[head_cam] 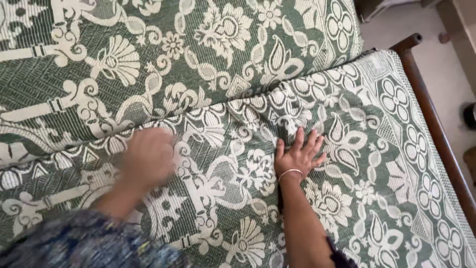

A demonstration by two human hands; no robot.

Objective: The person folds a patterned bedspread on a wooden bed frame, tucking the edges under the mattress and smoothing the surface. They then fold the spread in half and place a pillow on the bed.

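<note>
A green bedcover (238, 64) with a cream floral pattern lies spread over a bed. My right hand (299, 154) rests flat on it near the middle, fingers spread, a thin bangle at the wrist. My left hand (148, 156) is blurred and presses on the cover further left, its fingers hidden from view. A raised fold in the cover (258, 97) runs across just beyond both hands. Neither hand holds anything that I can see.
A dark wooden bed rail (436, 124) runs along the right side of the bed. Beyond it is pale floor (441, 64), with a dark object (470, 115) at the right edge. My patterned dark sleeve (89, 243) fills the lower left.
</note>
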